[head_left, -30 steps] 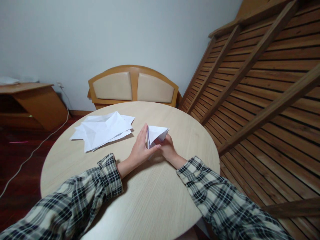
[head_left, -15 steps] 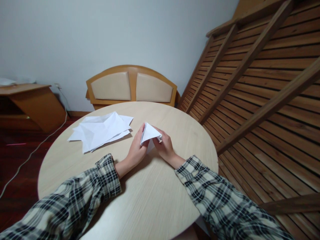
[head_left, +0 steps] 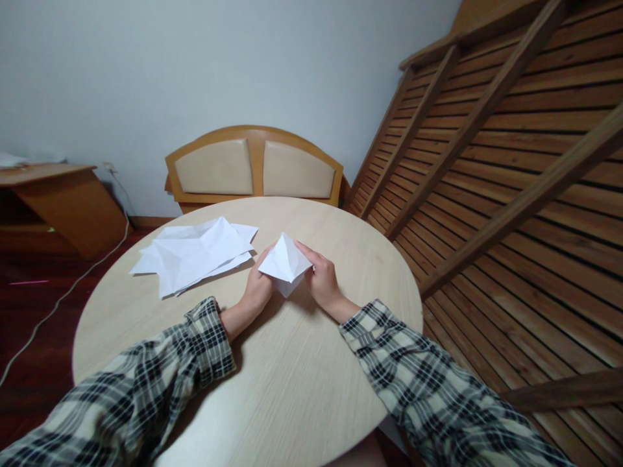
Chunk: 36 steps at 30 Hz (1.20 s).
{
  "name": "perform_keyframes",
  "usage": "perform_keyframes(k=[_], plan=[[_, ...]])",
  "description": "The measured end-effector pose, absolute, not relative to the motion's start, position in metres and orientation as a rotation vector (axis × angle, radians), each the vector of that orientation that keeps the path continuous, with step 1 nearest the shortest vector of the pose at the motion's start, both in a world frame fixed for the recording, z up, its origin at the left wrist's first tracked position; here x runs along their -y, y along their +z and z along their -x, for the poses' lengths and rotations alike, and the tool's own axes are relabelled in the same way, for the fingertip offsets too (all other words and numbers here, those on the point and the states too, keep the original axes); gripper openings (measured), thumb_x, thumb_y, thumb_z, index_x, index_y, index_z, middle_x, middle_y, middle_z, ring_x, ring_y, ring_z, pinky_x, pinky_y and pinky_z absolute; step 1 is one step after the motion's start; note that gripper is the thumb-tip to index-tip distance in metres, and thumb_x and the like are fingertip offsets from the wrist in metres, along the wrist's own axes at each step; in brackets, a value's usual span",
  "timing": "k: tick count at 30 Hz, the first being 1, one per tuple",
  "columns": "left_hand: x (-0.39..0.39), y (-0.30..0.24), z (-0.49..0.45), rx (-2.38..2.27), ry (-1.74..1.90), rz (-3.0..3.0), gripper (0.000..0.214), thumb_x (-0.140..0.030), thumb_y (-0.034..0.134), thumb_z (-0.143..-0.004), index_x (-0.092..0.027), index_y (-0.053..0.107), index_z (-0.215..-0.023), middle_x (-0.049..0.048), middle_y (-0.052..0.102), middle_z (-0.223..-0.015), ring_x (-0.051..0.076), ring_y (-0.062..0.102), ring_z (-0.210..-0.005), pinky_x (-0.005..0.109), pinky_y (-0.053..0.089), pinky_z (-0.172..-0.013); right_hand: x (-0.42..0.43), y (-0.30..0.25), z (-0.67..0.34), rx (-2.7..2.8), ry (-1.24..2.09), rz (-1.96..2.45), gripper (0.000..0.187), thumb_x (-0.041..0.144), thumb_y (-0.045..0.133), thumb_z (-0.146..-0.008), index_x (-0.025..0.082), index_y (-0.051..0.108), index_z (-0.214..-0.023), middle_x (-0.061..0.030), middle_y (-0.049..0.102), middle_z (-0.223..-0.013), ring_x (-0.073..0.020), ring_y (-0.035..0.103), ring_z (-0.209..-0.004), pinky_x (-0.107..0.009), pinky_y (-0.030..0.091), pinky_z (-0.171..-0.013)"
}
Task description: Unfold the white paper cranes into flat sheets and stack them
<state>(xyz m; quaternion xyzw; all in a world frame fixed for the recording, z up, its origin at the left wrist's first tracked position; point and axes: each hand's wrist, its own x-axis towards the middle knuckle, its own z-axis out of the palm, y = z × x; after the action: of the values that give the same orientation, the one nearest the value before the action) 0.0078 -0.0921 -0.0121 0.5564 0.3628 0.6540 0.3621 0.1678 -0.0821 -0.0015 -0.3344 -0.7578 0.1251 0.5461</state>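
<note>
- At the middle of the bench (head_left: 282, 383), the left grip (head_left: 254, 284) is closed on one side of a small folded white paper (head_left: 285, 261), its fingers mostly hidden.
- Opposite, the right grip (head_left: 322, 282) holds the other side, thumb and fingers near the edge; a hold from both sides probably keeps the folds from springing loose.
- The paper stands peaked, creased down its front, a lower flap beneath; whether it touches the bench cannot be told.
- Plaid sleeves (head_left: 165, 363) reach in from both lower corners.
- Left and beyond, loose white sheets (head_left: 195, 256) overlap, creased, perhaps set aside to leave working room.
- Past the bench, a padded headboard (head_left: 257, 162); right, leaning wooden slats (head_left: 506, 188).
</note>
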Motion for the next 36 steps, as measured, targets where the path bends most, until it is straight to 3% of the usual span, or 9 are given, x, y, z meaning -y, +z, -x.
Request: perform_keyframes(k=[6, 12, 18, 21, 25, 30, 36], plan=[[0.087, -0.012, -0.012, -0.920, 1.586, -1.244, 0.031, -0.031, 0.062, -0.081, -0.022, 0.070, -0.109, 0.0078, 0.072, -0.119, 0.025, 0.063, -0.112, 0.040, 0.048, -0.099, 0.074, -0.004, -0.174, 1.720, 0.354, 0.792, 0.052, 0.005, 0.048, -0.084, 0.030, 0.067, -0.126, -0.0013, 0.070, -0.126, -0.0195, 0.067, -0.115, -0.042, 0.054, -0.101], [0.081, -0.004, 0.012, -0.827, 1.208, -1.192, 0.016, -0.019, 0.069, -0.072, -0.016, 0.070, -0.087, 0.0072, 0.071, -0.083, 0.018, 0.065, -0.073, 0.030, 0.053, -0.065, 0.064, 0.000, -0.185, 1.725, 0.423, 0.786, 0.042, 0.009, 0.050, -0.086, 0.030, 0.073, -0.114, -0.0026, 0.074, -0.117, -0.0196, 0.068, -0.108, -0.041, 0.054, -0.096], [0.077, 0.007, 0.044, -0.638, 0.867, -1.255, 0.041, -0.017, 0.072, -0.074, -0.019, 0.069, -0.114, 0.0150, 0.069, -0.118, 0.026, 0.067, -0.105, 0.044, 0.054, -0.094, 0.055, 0.000, -0.193, 1.638, 0.477, 0.864, 0.034, 0.013, 0.051, -0.085, 0.026, 0.077, -0.104, -0.0052, 0.076, -0.109, -0.0215, 0.069, -0.101, -0.043, 0.053, -0.094], [0.073, 0.003, 0.043, -0.653, 0.902, -1.254, 0.036, -0.027, 0.069, -0.080, -0.019, 0.070, -0.115, 0.0161, 0.067, -0.123, 0.027, 0.065, -0.112, 0.044, 0.054, -0.096, 0.055, -0.002, -0.193, 1.667, 0.504, 0.854, 0.034, 0.012, 0.052, -0.085, 0.025, 0.077, -0.104, -0.0057, 0.076, -0.110, -0.0214, 0.069, -0.103, -0.043, 0.052, -0.095], [0.067, -0.003, 0.036, -0.784, 1.100, -1.208, 0.032, -0.045, 0.059, -0.088, -0.018, 0.072, -0.098, 0.0152, 0.073, -0.101, 0.024, 0.069, -0.091, 0.038, 0.058, -0.078, 0.062, -0.001, -0.188, 1.788, 0.520, 0.783, 0.036, 0.009, 0.052, -0.085, 0.027, 0.077, -0.103, -0.0045, 0.076, -0.109, -0.0200, 0.069, -0.101, -0.042, 0.053, -0.093], [0.064, -0.005, 0.034, -0.952, 1.242, -1.274, 0.030, -0.046, 0.064, -0.085, -0.017, 0.063, -0.075, 0.0067, 0.065, -0.070, 0.014, 0.055, -0.057, 0.027, 0.046, -0.051, 0.069, -0.003, -0.180, 1.919, 0.516, 0.693, 0.037, 0.007, 0.053, -0.086, 0.029, 0.076, -0.105, -0.0036, 0.075, -0.110, -0.0185, 0.069, -0.102, -0.041, 0.054, -0.092], [0.068, -0.003, 0.036, -1.055, 1.283, -1.340, 0.031, -0.043, 0.071, -0.078, -0.019, 0.059, -0.063, 0.0026, 0.054, -0.058, 0.012, 0.045, -0.051, 0.027, 0.035, -0.045, 0.071, -0.006, -0.177, 1.996, 0.513, 0.699, 0.040, 0.003, 0.052, -0.084, 0.029, 0.076, -0.104, -0.0029, 0.076, -0.109, -0.0184, 0.070, -0.101, -0.041, 0.054, -0.092]])
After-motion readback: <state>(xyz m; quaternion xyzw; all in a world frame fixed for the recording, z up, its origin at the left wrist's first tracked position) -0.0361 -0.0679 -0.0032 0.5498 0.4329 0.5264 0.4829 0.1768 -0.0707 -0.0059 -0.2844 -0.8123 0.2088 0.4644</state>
